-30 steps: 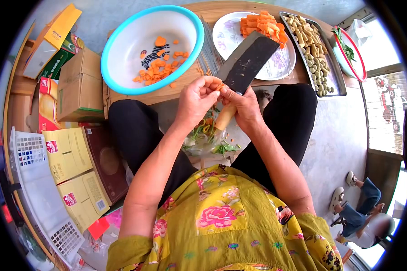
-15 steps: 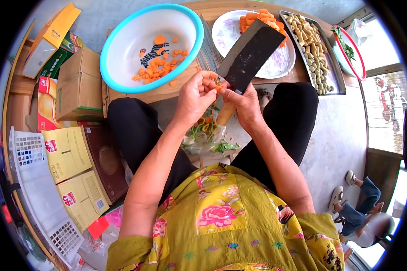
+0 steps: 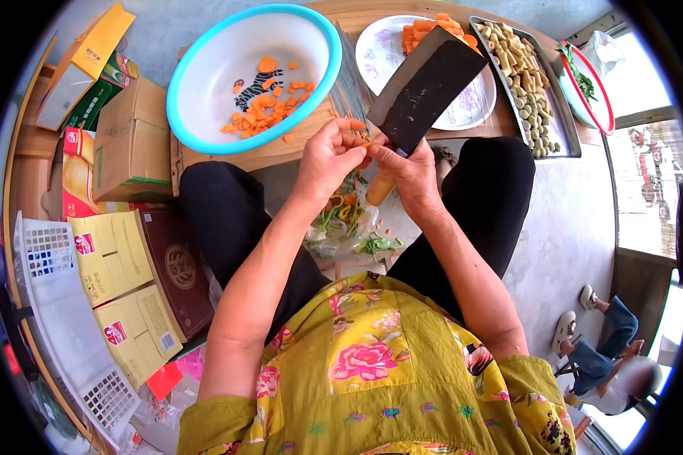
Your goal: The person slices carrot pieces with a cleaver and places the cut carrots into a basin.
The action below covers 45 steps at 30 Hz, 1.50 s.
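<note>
In the middle of the head view, my right hand (image 3: 415, 176) is closed around a cleaver (image 3: 432, 89). Its dark, broad blade points up and to the right, and its wooden handle (image 3: 380, 188) shows below the palm. My left hand (image 3: 325, 164) meets the right at the fingertips, its fingers pinched on a small orange carrot piece (image 3: 367, 145). The right thumb presses against that same piece. Up and left of the hands, a white basin with a blue rim (image 3: 176, 102) holds cut carrot pieces (image 3: 262, 115).
Thin skewers (image 3: 353, 67) lie between the basin and a white plate (image 3: 373, 57) of carrot pieces (image 3: 425, 32). Right of it stands a metal tray (image 3: 525, 145) of threaded food. Below my hands sits a bag of vegetable scraps (image 3: 345, 220). Boxes (image 3: 133, 140) stand left; a person (image 3: 611, 353) sits right.
The cleaver blade has shifted slightly up and to the right with my right hand. Both hands stay together at the carrot piece.
</note>
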Motion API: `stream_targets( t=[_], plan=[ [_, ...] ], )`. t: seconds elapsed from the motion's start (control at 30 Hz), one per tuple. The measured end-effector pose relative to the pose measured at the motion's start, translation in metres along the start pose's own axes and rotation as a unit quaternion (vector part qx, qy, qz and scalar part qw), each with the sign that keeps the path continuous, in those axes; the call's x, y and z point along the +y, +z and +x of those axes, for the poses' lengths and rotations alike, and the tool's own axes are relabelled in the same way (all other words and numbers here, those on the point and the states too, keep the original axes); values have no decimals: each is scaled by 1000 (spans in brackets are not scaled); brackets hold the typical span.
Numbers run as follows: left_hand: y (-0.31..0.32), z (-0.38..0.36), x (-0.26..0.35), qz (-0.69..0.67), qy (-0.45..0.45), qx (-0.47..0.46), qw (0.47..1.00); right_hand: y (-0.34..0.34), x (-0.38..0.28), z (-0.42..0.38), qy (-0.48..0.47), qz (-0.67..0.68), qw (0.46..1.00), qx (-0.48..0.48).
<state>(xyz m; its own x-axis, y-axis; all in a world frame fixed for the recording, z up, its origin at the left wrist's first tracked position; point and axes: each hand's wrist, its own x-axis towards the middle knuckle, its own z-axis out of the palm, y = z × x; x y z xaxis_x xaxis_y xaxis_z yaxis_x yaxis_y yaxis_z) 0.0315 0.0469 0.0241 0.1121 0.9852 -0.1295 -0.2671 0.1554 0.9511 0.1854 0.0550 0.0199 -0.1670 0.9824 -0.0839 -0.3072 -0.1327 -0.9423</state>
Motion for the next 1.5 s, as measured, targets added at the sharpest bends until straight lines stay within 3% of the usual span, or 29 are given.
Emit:
stream_targets(
  t=[0.2,0.33,0.4,0.5,0.83,0.9,1.07,1.13,1.17,1.23,1.3,1.37,1.43,1.5],
  plan=[
    [-6,3,-2,61,36,-1,997,-6,4,3,5,-40,999,-3],
    [-8,2,-3,54,10,-10,998,-2,1,2,-8,-60,998,10],
    [-6,1,-5,-36,-9,21,999,0,0,1,-20,-64,998,21],
    [-8,1,-5,-105,-71,-14,992,-1,0,0,-33,-71,996,43],
    [-4,3,-19,-155,-82,4,985,0,0,0,-68,-111,990,59],
    [-2,3,-18,-216,-139,1,966,1,1,-1,-77,-112,989,62],
    [-12,5,-24,-241,-146,-21,959,-3,3,-1,-112,-144,982,48],
    [-19,7,-21,-248,-143,-23,958,-6,-5,-5,-92,-280,955,42],
    [-22,7,-16,-278,-125,-21,952,-7,-8,-6,-95,-279,955,41],
    [-25,7,-7,-305,-104,-17,947,-8,-14,-7,-260,-413,873,24],
    [-21,4,6,-360,-64,27,930,-9,-20,-11,-279,-437,855,9],
    [-20,4,8,-375,-60,81,921,-11,-25,-15,-328,-544,771,-29],
    [-25,-1,15,-382,-176,23,907,-13,-22,-14,-347,-548,761,-24],
    [-21,1,16,-389,-217,73,892,-14,-24,-14,-380,-563,734,-18]
  ],
)
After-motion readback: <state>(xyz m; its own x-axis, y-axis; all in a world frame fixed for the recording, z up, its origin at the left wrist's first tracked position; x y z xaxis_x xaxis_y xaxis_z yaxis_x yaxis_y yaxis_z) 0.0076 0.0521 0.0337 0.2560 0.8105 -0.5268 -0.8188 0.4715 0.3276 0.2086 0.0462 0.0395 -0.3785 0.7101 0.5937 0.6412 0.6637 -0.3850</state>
